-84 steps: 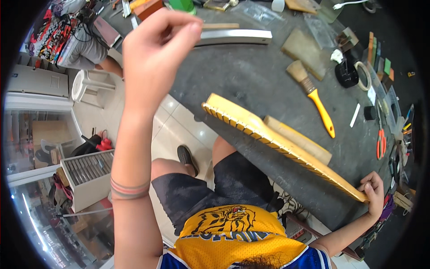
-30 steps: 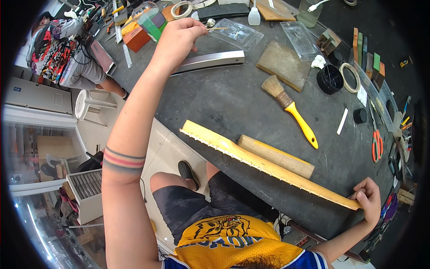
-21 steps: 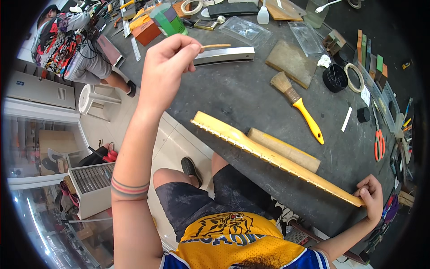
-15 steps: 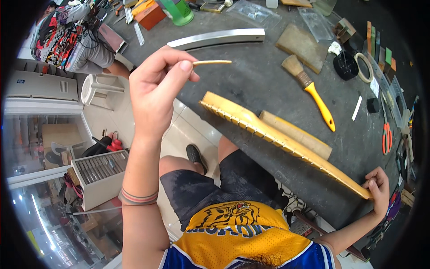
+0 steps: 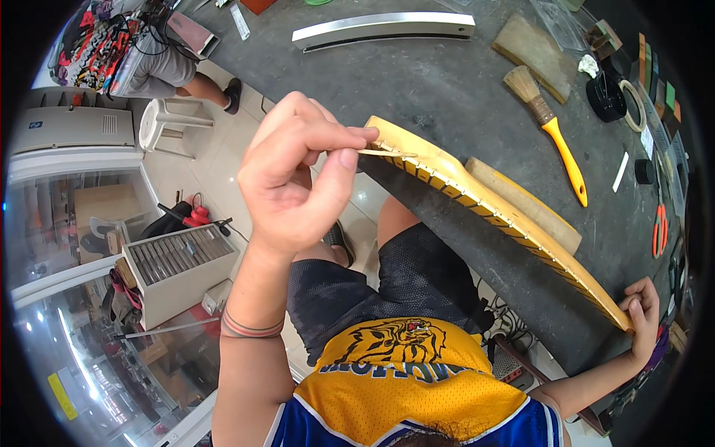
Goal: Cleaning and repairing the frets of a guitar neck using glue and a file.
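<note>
My left hand [image 5: 294, 175] pinches a thin, pale-gold, slightly curved strip [image 5: 393, 154] between thumb and forefinger. The strip lies over the slotted edge at the near-left end of a guitar neck [image 5: 499, 208]; whether they touch, I cannot tell. Light wood with a glossy finish, the neck slants across the bench, its row of frets or slots facing me. At its other end, my right hand [image 5: 644, 320] has its fingers curled round the tip. A long tan block [image 5: 532, 201] sits against the neck's far side, partly hidden beneath it.
On the dark bench [image 5: 447, 89] are a curved metal bar [image 5: 383, 31], a yellow-handled brush [image 5: 558, 145], a flat stone-like block [image 5: 536, 56], a tape roll [image 5: 634, 108] and red-handled scissors [image 5: 660, 231]. Left of the bench are a white stool [image 5: 171, 123] and another person [image 5: 141, 71].
My left hand has brought the strip from above the bench down and right to the neck's near-left end. My right hand still grips the other end. The view has shifted slightly.
</note>
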The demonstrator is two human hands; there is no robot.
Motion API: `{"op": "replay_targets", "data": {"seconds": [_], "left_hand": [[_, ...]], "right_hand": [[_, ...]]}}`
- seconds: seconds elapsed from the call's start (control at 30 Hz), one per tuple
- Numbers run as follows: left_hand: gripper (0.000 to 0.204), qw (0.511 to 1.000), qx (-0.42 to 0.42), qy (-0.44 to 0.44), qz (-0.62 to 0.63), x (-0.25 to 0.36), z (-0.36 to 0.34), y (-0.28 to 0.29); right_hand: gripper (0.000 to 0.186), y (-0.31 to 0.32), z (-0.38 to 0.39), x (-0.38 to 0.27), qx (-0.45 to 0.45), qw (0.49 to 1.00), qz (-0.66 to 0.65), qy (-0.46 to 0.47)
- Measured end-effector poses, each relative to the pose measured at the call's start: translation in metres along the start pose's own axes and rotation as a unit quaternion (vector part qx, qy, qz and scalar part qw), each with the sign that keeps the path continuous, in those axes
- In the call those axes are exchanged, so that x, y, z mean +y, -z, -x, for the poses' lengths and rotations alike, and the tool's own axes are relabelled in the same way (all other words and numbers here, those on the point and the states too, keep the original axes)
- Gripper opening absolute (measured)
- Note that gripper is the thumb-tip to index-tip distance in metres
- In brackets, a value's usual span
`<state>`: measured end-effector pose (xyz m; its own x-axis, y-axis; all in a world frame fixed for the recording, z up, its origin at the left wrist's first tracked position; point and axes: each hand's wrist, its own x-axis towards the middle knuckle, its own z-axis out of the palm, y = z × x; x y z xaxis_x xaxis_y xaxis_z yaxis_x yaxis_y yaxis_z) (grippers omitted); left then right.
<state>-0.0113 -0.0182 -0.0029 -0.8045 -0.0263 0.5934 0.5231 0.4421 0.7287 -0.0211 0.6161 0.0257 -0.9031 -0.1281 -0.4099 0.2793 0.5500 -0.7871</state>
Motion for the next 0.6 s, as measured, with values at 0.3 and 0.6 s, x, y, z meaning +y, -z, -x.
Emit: {"op": "replay_targets", "data": {"seconds": [0.3, 0.6], "left_hand": [[0.014, 0.998, -0.036, -0.027, -0.042, 0.0016, 0.0002, -0.0042], [0.012, 0.996, -0.048, -0.041, -0.062, 0.0049, -0.0005, -0.0049]], "right_hand": [[0.056, 0.0061, 0.0005, 0.0029, -0.012, 1.0, 0.006, -0.005], [0.058, 0.008, 0.0018, 0.0075, -0.006, 1.0, 0.0, -0.005]]}}
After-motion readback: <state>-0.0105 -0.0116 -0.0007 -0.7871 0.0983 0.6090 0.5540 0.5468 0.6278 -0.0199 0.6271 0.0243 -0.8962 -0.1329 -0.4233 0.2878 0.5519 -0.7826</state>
